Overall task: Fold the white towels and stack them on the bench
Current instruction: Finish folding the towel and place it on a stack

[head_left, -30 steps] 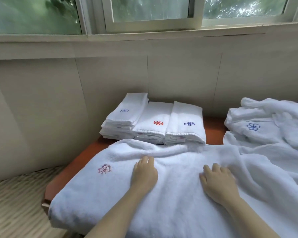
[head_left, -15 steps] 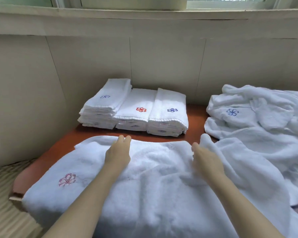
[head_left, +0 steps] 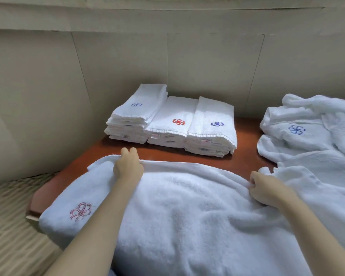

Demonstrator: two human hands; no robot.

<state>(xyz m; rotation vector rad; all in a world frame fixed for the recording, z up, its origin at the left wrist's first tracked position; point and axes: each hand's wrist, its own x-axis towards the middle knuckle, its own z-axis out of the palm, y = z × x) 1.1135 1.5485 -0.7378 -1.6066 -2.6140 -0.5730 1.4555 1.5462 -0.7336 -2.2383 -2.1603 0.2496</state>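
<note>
A large white towel with a pink emblem lies spread across the front of the reddish-brown bench. My left hand grips the towel's far edge near its left end, fingers curled over the hem. My right hand pinches the far edge at the right, fingers curled into the cloth. Three stacks of folded white towels with blue and red emblems stand at the back of the bench against the wall.
A heap of unfolded white towels with a blue emblem lies at the right end of the bench. A beige panelled wall rises directly behind. A ribbed woven mat lies lower left, beside the bench's edge.
Both hands moved from lying flat on the towel's middle out to its far edge and closed on it. The camera tilted down, so the window left the view.
</note>
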